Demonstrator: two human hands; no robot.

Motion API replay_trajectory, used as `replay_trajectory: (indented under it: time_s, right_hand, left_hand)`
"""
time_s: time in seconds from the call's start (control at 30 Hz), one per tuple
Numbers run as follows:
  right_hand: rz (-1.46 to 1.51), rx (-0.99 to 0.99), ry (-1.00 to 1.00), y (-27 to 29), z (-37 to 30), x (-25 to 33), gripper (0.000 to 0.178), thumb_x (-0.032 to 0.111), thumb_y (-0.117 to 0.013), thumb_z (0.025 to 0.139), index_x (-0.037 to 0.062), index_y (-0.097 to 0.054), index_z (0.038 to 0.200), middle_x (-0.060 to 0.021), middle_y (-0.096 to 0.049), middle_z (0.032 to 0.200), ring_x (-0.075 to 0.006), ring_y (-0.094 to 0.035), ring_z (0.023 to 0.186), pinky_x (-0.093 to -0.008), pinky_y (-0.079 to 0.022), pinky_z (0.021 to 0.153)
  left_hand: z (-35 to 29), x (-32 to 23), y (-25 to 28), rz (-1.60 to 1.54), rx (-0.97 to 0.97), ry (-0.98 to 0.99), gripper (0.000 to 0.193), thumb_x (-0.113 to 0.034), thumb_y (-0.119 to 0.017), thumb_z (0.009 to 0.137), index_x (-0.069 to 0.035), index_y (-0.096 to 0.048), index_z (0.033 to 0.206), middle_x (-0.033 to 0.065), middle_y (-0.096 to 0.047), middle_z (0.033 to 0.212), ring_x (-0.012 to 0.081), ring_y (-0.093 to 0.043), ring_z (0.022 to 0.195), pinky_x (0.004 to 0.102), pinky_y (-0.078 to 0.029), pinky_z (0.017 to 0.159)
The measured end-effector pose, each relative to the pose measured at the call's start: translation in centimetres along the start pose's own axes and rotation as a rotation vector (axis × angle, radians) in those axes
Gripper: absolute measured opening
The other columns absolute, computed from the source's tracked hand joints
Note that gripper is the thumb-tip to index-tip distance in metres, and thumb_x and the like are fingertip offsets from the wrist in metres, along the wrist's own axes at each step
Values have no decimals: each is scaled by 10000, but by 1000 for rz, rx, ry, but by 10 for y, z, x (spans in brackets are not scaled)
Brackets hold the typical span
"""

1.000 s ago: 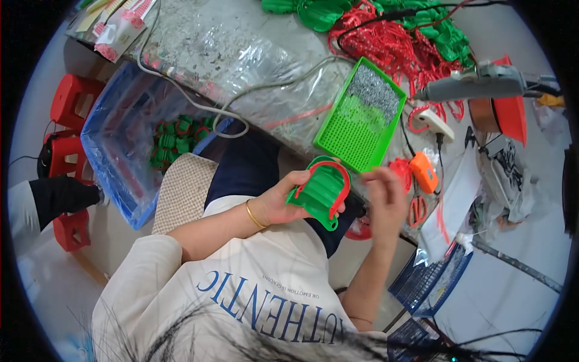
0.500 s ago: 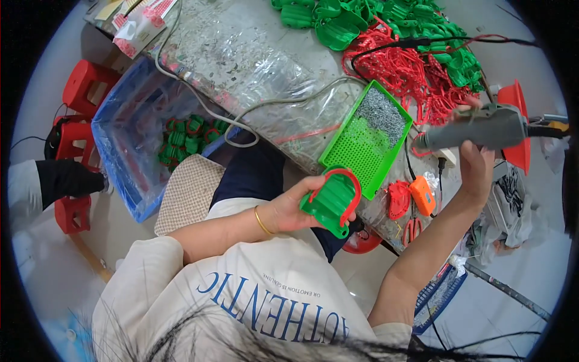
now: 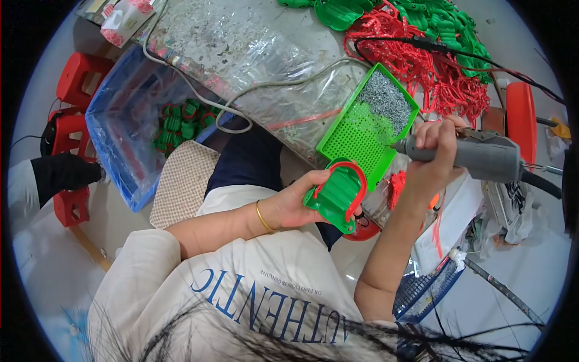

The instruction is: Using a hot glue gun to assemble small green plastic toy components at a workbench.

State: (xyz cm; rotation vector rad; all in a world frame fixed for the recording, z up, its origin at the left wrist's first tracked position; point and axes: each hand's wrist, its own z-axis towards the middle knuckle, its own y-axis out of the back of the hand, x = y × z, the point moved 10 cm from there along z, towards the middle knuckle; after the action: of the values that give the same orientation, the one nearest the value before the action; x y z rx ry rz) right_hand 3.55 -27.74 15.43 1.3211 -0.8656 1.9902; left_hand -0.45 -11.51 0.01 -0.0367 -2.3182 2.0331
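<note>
The green plastic piece [image 3: 336, 194], edged by a curved red band [image 3: 362, 184], is in the left hand [image 3: 294, 203], its hollow side up. That grip is closed on the piece's left side, thumb over the rim and the other fingers mostly hidden beneath; the opposite edge and the small looped end stick out free, to the right and toward the body.

Right of that grip, with a gap between, the right hand [image 3: 436, 154] is wrapped round a grey power screwdriver [image 3: 490, 159]. Its tip points left, toward the side of the held piece, well apart from it, and overlaps the right rim of a bright green tray [image 3: 342, 143]; how high it is above the rim I cannot tell.

The tray lies just ahead of the left grip, its near corner beside the piece in view, with small silvery parts [image 3: 386, 96] heaped at the far end. The edge of the table [image 3: 211, 45] runs slantwise ahead of the left hand. Beyond the tray spreads a pile of red straps [image 3: 398, 48], with green pieces [image 3: 464, 39] behind. Left of the left grip, past the patterned seat [image 3: 184, 184], stands a blue crate [image 3: 111, 130].
</note>
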Motion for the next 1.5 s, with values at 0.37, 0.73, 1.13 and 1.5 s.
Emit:
replay_trajectory:
  time_s: [0.37, 0.73, 1.13, 1.5]
  right_hand:
    - [27, -147, 12, 33, -3, -80, 106, 34, -599, 854, 5, -512, 906, -7, -435, 623, -88, -417, 524, -269, -388, 538]
    - [-9, -164, 47, 35, -4, -86, 114, 33, -600, 856, -4, -503, 903, -15, -445, 630, -95, -426, 529, -276, -403, 543]
    - [-64, -189, 126, 31, -6, -60, 147, 12, -583, 845, -14, -507, 969, -24, -460, 636, -103, -429, 528, -275, -402, 545]
    - [144, 51, 29, -10, -35, -4, 169, 138, -579, 857, 39, -546, 990, 10, -391, 587, -101, -388, 509, -285, -337, 588]
  left_hand:
    - [-1, 2, 8, 1, -64, 7, 600, -463, -511, 902, -58, -435, 1338, 167, -565, 1235, 325, -563, 1134, 461, -439, 989]
    - [1, -3, 14, 17, -68, -10, 646, -487, -519, 883, -57, -422, 1356, 190, -549, 1252, 361, -551, 1147, 472, -448, 973]
    - [0, -7, 10, -1, -70, -20, 563, -455, -467, 932, -48, -452, 1321, 159, -578, 1221, 285, -570, 1132, 442, -442, 985]
    - [1, -5, 15, 45, -79, -20, 636, -505, -503, 893, -39, -457, 1323, 183, -570, 1231, 336, -569, 1127, 449, -453, 963]
